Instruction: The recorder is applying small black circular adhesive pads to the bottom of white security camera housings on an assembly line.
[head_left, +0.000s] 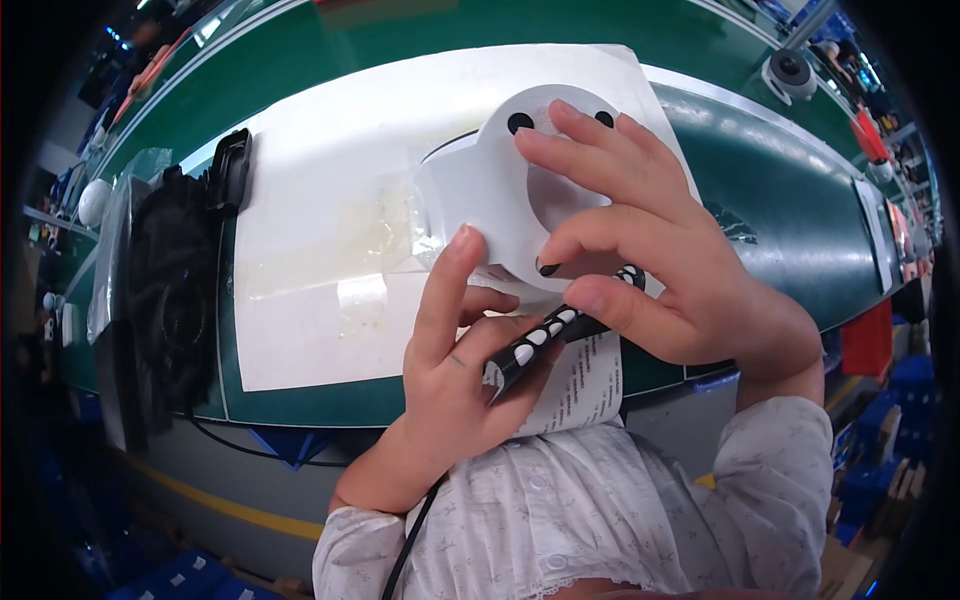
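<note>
A white rounded plastic housing with a curved recess lies tilted on the white board. Black round pads sit near its far edge. My left hand is closed around a curled black strip with rows of white oval spots; its raised index finger touches the housing's near left side. My right hand spreads over the housing's right side, fingers apart. Its index fingertip presses by a small black pad at the housing's near edge, and the thumb is beside the strip. Printed backing paper hangs below the strip.
The large white board with clear tape on it covers part of the green tabletop. Black bags and a black plastic part lie at the left. A white round device stands far right. Blue bins stand beyond the table.
</note>
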